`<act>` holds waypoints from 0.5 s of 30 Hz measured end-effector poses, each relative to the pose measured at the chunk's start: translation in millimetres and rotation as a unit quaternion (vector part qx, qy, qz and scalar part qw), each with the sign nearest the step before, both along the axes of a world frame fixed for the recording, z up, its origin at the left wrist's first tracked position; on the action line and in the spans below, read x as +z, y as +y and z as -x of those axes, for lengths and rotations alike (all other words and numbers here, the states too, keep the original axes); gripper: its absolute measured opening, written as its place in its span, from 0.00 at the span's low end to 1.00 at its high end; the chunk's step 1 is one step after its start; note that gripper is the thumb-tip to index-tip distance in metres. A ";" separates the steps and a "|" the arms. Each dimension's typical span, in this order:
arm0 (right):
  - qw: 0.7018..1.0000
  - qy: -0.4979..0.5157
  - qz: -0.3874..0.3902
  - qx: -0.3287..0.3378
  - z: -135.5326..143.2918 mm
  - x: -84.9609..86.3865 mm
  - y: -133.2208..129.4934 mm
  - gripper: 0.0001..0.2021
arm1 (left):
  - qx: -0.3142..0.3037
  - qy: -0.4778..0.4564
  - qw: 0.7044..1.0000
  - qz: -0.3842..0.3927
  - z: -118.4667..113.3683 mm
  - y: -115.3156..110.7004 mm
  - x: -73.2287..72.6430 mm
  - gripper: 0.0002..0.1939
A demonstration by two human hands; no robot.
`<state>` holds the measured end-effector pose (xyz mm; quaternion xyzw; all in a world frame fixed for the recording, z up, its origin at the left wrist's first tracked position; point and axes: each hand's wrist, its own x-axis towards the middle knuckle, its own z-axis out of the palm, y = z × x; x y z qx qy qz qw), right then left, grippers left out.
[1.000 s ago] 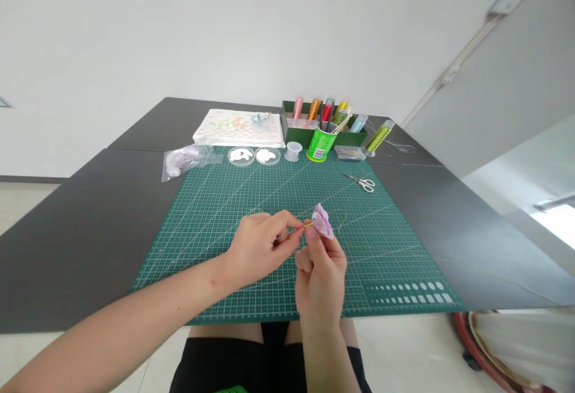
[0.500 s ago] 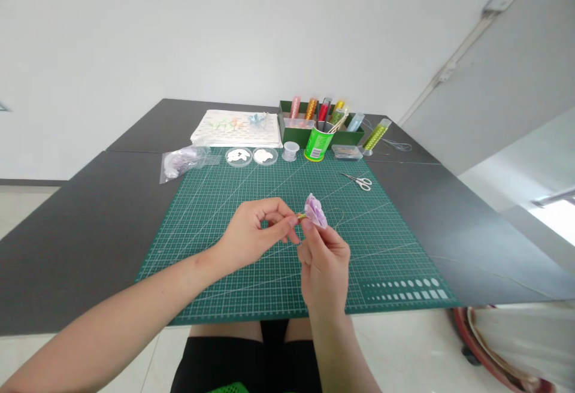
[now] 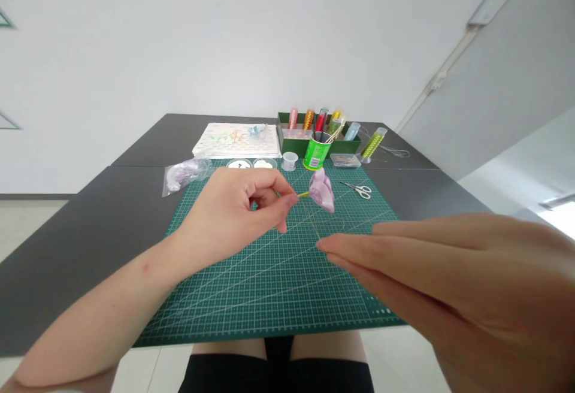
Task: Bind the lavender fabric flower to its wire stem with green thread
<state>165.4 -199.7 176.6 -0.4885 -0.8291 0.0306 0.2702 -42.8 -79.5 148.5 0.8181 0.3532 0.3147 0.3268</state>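
A pale purple fabric flower (image 3: pixel 322 190) points to the right on a thin green stem, held up over the green cutting mat (image 3: pixel 287 291). My left hand (image 3: pixel 247 207) pinches the stem between thumb and forefinger. Lower and to the right, my right hand (image 3: pixel 440 261) looms large near the camera, away from the flower, its thumb and forefinger tips pressed together. A fine thread shows between those fingertips and the area below the flower.
Behind the mat stand a green can (image 3: pixel 315 152) with sticks, a dark green box (image 3: pixel 281 135) of colored tubes, and a spool (image 3: pixel 290 161). White-handled scissors (image 3: pixel 363 191) lie at right; a plastic bag (image 3: pixel 182 176) and white sheets (image 3: pixel 202 146) sit at left.
My right hand has let go of the flower and moved right and closer to the camera. My left hand, with the stem, has risen slightly. The view has tilted up a little.
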 end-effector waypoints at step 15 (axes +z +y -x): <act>0.862 0.457 0.197 0.099 -8.1 -10.7 108.6 0.09 | -0.075 0.056 0.995 0.020 1.5 -1.2 -15.5 0.11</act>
